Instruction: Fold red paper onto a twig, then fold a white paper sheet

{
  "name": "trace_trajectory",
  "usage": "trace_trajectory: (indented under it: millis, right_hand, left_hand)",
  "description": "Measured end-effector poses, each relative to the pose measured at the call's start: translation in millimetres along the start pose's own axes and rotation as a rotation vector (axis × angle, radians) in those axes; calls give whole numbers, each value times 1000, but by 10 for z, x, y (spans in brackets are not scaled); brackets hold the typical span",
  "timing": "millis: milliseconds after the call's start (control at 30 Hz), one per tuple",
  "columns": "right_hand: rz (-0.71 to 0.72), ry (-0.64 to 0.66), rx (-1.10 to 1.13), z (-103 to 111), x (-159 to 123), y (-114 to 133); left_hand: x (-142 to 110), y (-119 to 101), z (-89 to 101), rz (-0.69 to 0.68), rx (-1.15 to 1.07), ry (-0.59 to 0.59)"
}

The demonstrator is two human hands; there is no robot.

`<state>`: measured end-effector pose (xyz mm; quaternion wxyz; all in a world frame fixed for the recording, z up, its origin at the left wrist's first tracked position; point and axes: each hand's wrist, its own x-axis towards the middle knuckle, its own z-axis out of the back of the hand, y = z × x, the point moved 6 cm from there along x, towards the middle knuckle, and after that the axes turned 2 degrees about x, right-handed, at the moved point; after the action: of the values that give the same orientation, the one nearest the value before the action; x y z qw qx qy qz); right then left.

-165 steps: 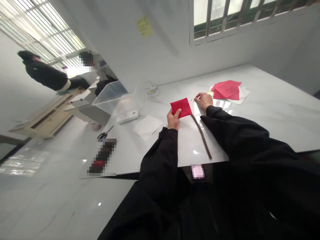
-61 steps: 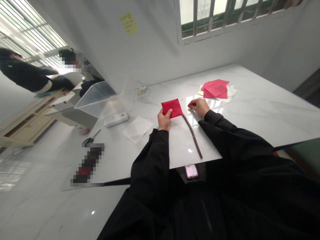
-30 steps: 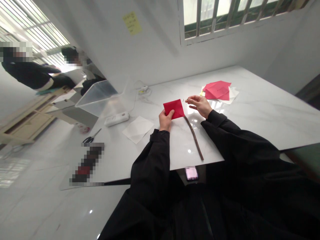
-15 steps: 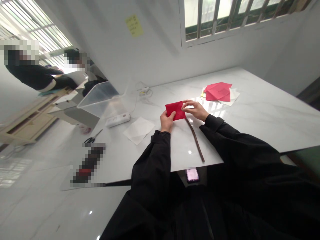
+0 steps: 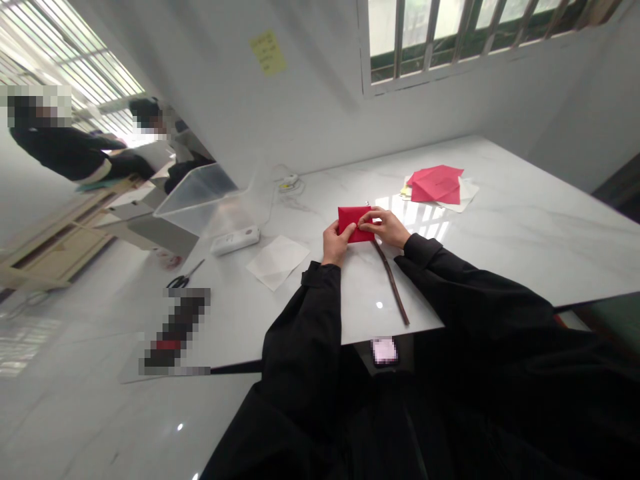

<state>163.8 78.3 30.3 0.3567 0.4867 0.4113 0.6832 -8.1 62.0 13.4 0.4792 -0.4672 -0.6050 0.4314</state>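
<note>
Above the tabletop is a small folded red paper [image 5: 349, 215], shaped like an envelope. My left hand [image 5: 336, 244] grips its lower left part, with the thumb lying across the front. From the right, my right hand [image 5: 389, 228] pinches at the middle of its front with thumb and fingertips together. Fingers cover part of the folds. A thin brown stick [image 5: 393, 283] lies on the table just below the paper, its top end reaching the paper's lower right corner.
A creased white sheet [image 5: 278, 263] lies to the left, near a white power strip [image 5: 236, 241], scissors [image 5: 185, 275] and a clear plastic bin [image 5: 200, 200]. Red and white papers [image 5: 437, 183] are piled at the back right. Two people [image 5: 60, 147] are beyond the table at left.
The red paper has shifted slightly right. My right fingers have moved left from its right edge to the middle of its front, and my left thumb sits further along it.
</note>
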Motion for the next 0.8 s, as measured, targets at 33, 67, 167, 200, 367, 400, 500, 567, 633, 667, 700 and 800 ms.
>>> trace_trajectory:
  millis: [33,67,167,200,367,400,500,567,633,667,700,800]
  right_hand:
    - [2,-2,5,2,1,-7]
    - [5,-2,10,4,2,-12]
    - [7,-2,22,8,4,-16]
    - [6,-2,26,10,4,-12]
    - [6,5,22,5,2,23]
    - [5,3,20,5,0,28]
    - [-11,-13,8,14,-6,34]
    - [-16,-12,-6,15,-10,40]
    - [-14,-8,-16,14,-13,47]
    - [-13,-9,-19,15,-13,49]
    - [-12,-9,-22,15,-13,47]
    - [-12,-12,-35,16,-9,30]
  left_hand:
    - [-3,-7,-6,6,-5,5]
    - [-6,-14,-12,13,-11,10]
    - [-11,-25,-20,29,-31,18]
    - [-11,-27,-20,29,-35,18]
    - [-7,-25,-15,15,-33,11]
    - [-9,-25,-15,15,-29,9]
    - [-18,-33,-18,16,-14,9]
    - [-24,-40,-20,17,-7,10]
    - [-28,-44,-20,16,-1,11]
    - [-28,-45,-20,15,3,11]
    - [-28,-45,-19,13,6,12]
    - [-25,-41,-18,9,12,13]
